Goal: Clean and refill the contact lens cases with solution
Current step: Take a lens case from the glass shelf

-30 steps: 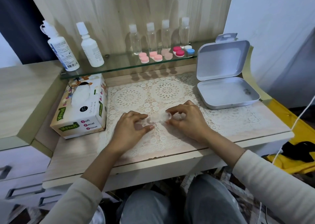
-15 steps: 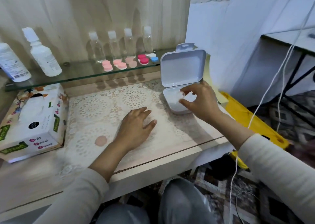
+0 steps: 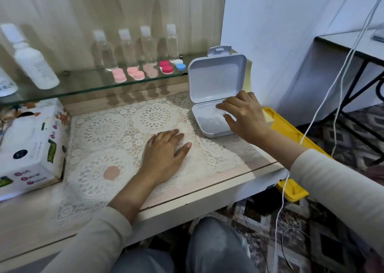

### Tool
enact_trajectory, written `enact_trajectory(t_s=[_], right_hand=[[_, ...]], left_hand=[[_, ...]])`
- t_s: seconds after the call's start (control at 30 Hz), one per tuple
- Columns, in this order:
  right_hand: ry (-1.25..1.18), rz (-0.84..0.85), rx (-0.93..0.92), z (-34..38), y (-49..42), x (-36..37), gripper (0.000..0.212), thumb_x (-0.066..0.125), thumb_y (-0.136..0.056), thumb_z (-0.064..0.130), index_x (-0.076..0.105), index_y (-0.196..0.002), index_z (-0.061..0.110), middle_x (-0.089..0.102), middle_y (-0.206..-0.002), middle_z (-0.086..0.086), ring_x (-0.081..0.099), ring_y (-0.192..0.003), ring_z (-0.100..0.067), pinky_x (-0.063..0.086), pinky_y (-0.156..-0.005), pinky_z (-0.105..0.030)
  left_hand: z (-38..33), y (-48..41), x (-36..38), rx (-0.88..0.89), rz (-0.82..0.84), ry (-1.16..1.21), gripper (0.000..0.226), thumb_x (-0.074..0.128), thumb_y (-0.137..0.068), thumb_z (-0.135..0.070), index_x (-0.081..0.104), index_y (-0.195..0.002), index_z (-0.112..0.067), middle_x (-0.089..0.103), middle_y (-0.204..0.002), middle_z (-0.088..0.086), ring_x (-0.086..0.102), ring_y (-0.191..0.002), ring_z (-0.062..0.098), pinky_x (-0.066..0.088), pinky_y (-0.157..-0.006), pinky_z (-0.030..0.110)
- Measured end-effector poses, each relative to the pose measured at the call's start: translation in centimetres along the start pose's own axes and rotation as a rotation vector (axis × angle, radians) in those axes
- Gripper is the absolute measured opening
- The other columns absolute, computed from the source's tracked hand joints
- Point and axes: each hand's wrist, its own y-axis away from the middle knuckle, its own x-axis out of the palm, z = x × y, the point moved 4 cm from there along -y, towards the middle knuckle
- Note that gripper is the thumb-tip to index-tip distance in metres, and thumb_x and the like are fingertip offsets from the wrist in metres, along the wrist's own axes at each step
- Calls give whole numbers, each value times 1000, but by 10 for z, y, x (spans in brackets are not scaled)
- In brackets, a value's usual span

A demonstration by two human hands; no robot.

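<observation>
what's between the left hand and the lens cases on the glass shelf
Nothing visible. The left hand lies flat on the lace mat, and the mat up to the glass shelf edge holds nothing. The lens cases sit at the shelf's front, ahead of the small bottles.

the open box (image 3: 216, 81) looks like smooth matt white plastic. a cream lace cloth (image 3: 108, 131), openwork and rough-textured, covers the pale wood-grain desk (image 3: 31, 227). the shelf (image 3: 83, 87) is clear glossy glass. the small bottles (image 3: 124, 48) appear to be transparent plastic, though blur makes that uncertain. the tissue box (image 3: 31, 148) is printed, slightly shiny cardboard.
</observation>
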Motion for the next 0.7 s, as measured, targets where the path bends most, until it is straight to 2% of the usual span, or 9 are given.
enact_trajectory(t_s=[0.13, 0.27, 0.4, 0.57, 0.7], right_hand=[[4, -37, -46, -1, 1, 0, 28, 70, -63, -6, 71, -87, 10, 69, -78, -4, 56, -62, -30, 29, -66, -30], [8, -65, -68, -1, 2, 0, 26, 66, -67, -6, 72, -86, 11, 69, -78, -3, 57, -62, -29, 41, -62, -29], [11, -81, -67, -2, 4, 2, 26, 64, -68, -6, 72, -86, 11, 70, -79, -3, 58, -63, -29, 32, -65, -31], [13, -89, -62, -3, 7, 4, 27, 63, -69, -7, 72, -86, 12, 70, -80, -2, 57, -63, -29, 31, -66, -31], [6, -95, -47, -4, 8, 5, 27, 63, -69, -7, 72, -86, 12, 69, -79, -2, 56, -63, -28, 30, -67, -30]], left_hand=[[1, 0, 1, 3, 3, -3, 51, 31, -94, -50, 41, -137, -24, 33, -148, -8, 24, -136, 12, 14, -114, 38], [1, 1, 1, 5, 1, 1, 51, 32, -94, -50, 41, -137, -25, 33, -148, -8, 24, -136, 11, 13, -114, 38], [2, 1, 1, 8, 0, 4, 51, 32, -94, -49, 41, -138, -25, 33, -148, -9, 24, -136, 11, 13, -114, 37], [3, 1, 2, 17, -8, 3, 52, 31, -94, -51, 42, -137, -24, 34, -147, -8, 25, -136, 12, 14, -114, 37], [3, 1, 3, 14, -13, 17, 67, 20, -83, -58, 44, -136, -24, 36, -146, -8, 27, -135, 11, 14, -113, 36]])
